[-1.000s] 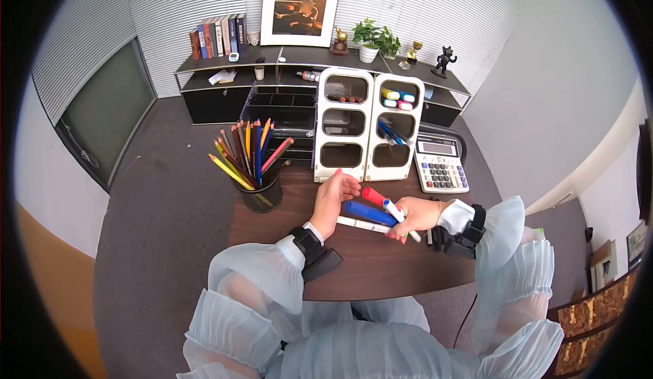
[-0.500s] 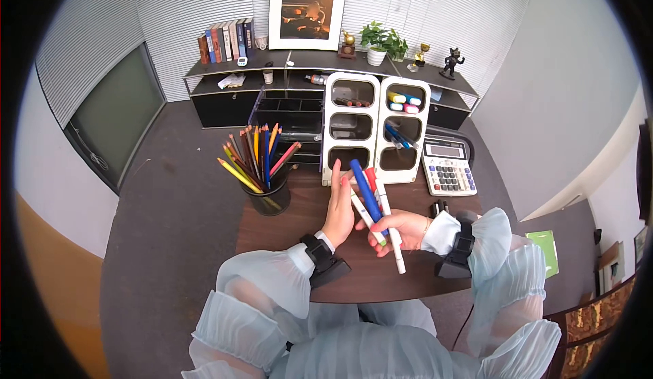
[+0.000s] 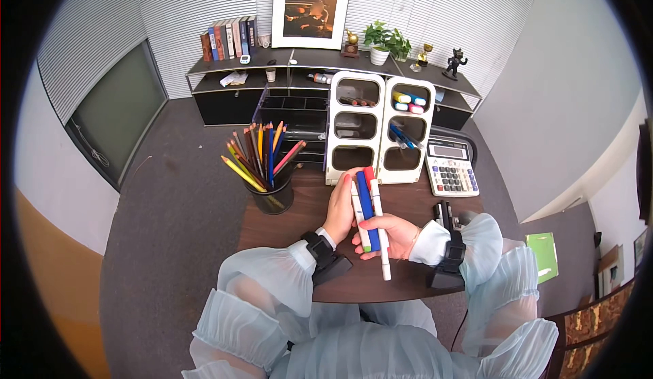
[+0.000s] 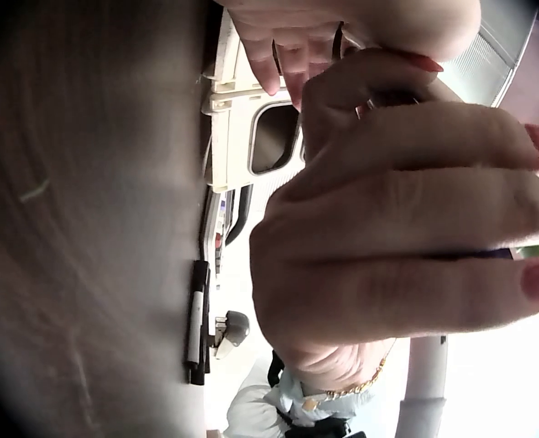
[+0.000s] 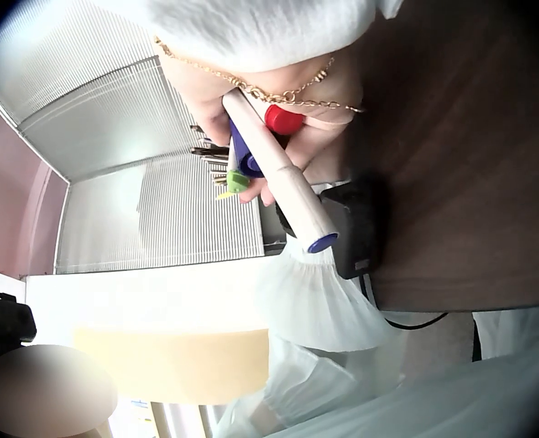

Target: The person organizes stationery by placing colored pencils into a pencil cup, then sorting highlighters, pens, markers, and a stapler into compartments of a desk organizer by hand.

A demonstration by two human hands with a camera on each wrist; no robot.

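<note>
Currently, right hand grips the blue, red and white markers above the table; left hand, fingers extended, is at their far ends.

In the head view the poster gets chopped off by the top edge, and its lettering's too tiny to read. Left wrist cam's no help either, the fingers cover most of the pens.
</note>
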